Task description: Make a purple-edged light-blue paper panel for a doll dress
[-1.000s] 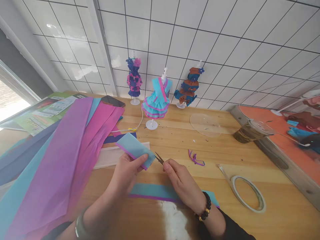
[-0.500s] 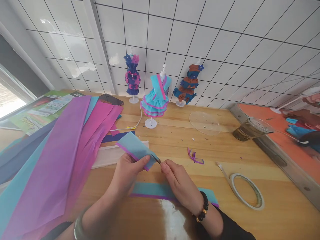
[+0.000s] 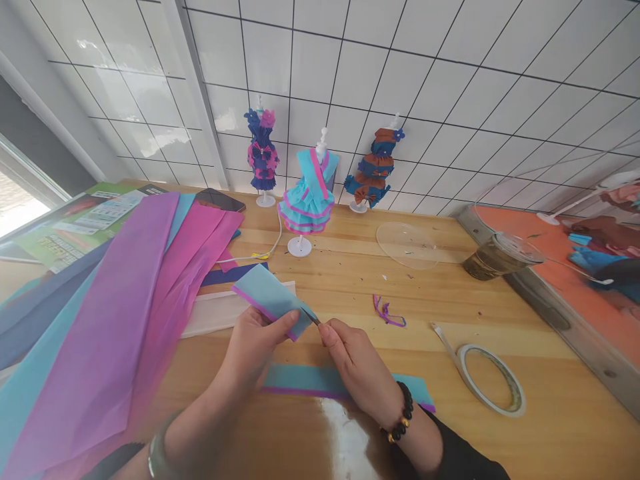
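I find a purple-edged blue strip near the table's front edge. Above mid-table, my left grip pinches a shorter matching piece; my right grip clasps scissors, blades against it. Toward the far edge stands a miniature dress form.

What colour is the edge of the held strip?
The strip's edge is purple, head view.

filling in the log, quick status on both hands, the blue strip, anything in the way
Left hand pinching purple-edged blue strip. Right hand gripping scissors, blades on strip near right end. Left thumb close beside blades, worth watching.
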The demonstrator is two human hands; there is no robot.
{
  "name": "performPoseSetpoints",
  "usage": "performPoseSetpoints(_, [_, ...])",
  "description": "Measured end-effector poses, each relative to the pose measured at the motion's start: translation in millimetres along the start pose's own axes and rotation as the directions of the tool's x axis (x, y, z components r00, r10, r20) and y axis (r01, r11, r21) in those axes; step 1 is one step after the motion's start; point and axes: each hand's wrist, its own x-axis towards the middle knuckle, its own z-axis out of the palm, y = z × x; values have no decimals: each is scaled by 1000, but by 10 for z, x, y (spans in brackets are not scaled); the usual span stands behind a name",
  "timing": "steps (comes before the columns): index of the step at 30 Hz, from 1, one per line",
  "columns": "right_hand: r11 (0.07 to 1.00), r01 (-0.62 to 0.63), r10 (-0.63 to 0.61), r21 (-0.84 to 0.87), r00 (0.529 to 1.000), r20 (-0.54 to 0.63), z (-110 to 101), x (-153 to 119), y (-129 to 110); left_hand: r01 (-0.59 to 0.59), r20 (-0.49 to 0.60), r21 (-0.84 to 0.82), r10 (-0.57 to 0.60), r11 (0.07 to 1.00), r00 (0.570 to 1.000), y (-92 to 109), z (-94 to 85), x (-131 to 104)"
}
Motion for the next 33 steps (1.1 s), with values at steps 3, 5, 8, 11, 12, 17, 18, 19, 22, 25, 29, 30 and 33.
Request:
performPoseSetpoints(3, [1000, -1, 1, -1, 1000, -9, -1, 7, 11, 1, 2, 1, -1, 1000, 1000, -2, 3, 2])
performPoseSetpoints(5, [1000, -1, 0, -2, 1000, -14, -3, 10, 16, 4, 9, 1, -4, 1000, 1000, -7, 1, 6])
performPoseSetpoints(8, [1000, 3, -3, 6, 1000, -20, -3, 7, 20, 14, 4, -4, -14, 1000, 1000, -11, -3, 10])
performPoseSetpoints(11, [1000, 1, 0, 22, 999, -32, 1, 3, 23, 25, -10, -12, -25, 1000, 1000, -8, 0, 5])
performPoseSetpoints(12, [1000, 0, 1, 26, 999, -35, 2, 4, 24, 27, -14, -18, -27, 999, 1000, -4, 3, 1])
performPoseSetpoints(17, [999, -4, 6, 33, 999, -48, 1, 10, 23, 34, 3, -33, -34, 999, 999, 16, 17, -12])
performPoseSetpoints(18, [1000, -5, 7, 31, 999, -49, 0, 10, 22, 34, 1, -32, -34, 999, 999, 17, 18, -10])
performPoseSetpoints(19, [1000, -7, 8, 30, 999, -48, 0, 11, 21, 33, -3, -32, -33, 999, 999, 15, 18, -6])
performPoseSetpoints(22, [1000, -10, 11, 30, 999, -44, 1, 9, 21, 30, -10, -37, -30, 999, 999, 1, 14, 6])
performPoseSetpoints(25, [999, -14, 15, 36, 999, -45, 3, 8, 23, 20, -5, -26, -20, 999, 1000, -10, 6, 10])
performPoseSetpoints(29, [999, -18, 21, 50, 999, -48, -2, 5, 25, 26, 20, -8, -26, 1000, 999, -8, -9, 4])
performPoseSetpoints(30, [998, -18, 21, 53, 999, -44, -3, 4, 27, 29, 26, -7, -29, 1000, 999, -6, -14, 3])
performPoseSetpoints(33, [999, -16, 18, 47, 999, -29, -2, -3, 38, 22, 36, -10, -22, 1000, 999, -3, -27, 8])
